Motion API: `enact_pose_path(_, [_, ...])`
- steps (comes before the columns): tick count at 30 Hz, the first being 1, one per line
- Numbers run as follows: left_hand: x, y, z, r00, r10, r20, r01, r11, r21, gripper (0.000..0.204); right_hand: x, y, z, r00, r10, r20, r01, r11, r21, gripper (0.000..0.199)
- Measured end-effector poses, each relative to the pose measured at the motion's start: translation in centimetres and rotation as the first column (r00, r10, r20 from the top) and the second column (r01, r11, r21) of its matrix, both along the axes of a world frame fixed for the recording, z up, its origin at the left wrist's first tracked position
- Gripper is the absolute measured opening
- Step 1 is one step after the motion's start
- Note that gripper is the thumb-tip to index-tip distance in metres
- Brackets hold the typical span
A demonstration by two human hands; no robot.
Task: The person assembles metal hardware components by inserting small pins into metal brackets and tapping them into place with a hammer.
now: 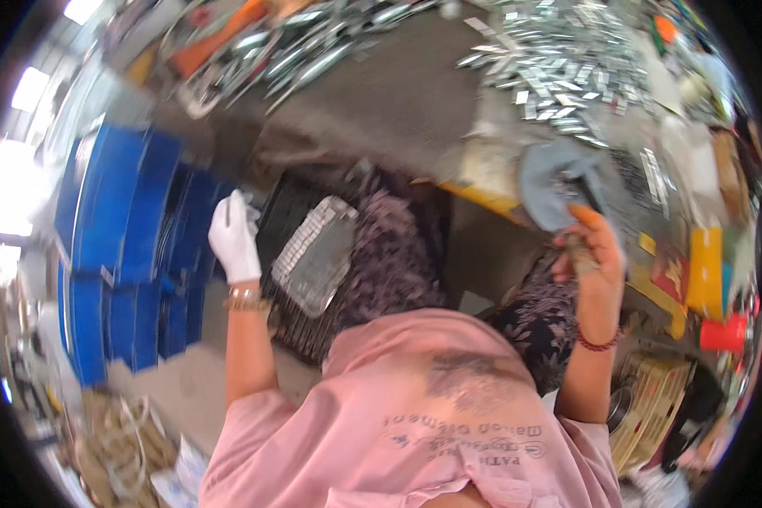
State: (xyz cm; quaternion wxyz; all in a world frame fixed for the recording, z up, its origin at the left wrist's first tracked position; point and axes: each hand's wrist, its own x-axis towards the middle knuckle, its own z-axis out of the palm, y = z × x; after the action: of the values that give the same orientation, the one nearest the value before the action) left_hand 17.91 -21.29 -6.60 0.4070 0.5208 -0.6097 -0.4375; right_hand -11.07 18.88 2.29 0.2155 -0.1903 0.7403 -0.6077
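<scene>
My left hand (235,239), in a white glove, is raised between the blue bins and a black slatted crate. Its fingers are bent together, and whatever they pinch, if anything, is too small to make out. On the black crate (267,233) lies a shallow metal tray (317,262) with rows of small silvery pieces along one side. My right hand (597,250) is bare, with an orange cover on one finger. It is curled around a small grey-brown object (580,256), blurred and unclear in kind. Just beyond it sits a round grey-blue dish or cloth (543,182) with small dark pieces.
A worktable (381,102) with a yellow front edge spans the far side. A heap of small shiny metal plates (567,72) lies on its right, long metal parts (313,55) on its left. Blue bins (127,212) are stacked at left. A red container (723,334) stands right.
</scene>
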Motion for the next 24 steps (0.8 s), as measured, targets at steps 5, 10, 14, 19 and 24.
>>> enact_pose_path(5, [-13.0, 5.9, 9.3, 0.858, -0.506, 0.095, 0.511, 0.817, -0.266, 0.019, -0.1, 0.2, 0.4, 0.993, 0.048, 0.11, -0.04, 0.997, -0.071, 0.043])
enact_pose_path(10, [-24.6, 8.8, 10.5, 0.56, -0.762, 0.325, 0.813, 0.429, -0.393, 0.028, 0.3, 0.8, 0.6, 0.991, 0.05, 0.124, -0.037, 0.994, -0.103, 0.044])
enact_pose_path(14, [-31.5, 10.0, 8.9, 0.567, -0.658, 0.496, 0.808, 0.327, -0.49, 0.042, 0.7, 2.0, 1.6, 0.997, 0.054, 0.058, -0.049, 0.995, -0.081, 0.042])
enact_pose_path(19, [-35.9, 12.9, 9.8, 0.534, -0.487, 0.691, 0.841, 0.387, -0.377, 0.052, 0.7, 4.0, 2.4, 0.998, -0.032, 0.051, 0.036, 0.995, -0.098, 0.039])
enact_pose_path(24, [-36.5, 13.1, 9.9, 0.537, -0.407, 0.739, 0.809, 0.496, -0.314, 0.055, -0.2, 5.0, 2.6, 0.999, 0.034, 0.014, -0.032, 0.992, -0.122, 0.039])
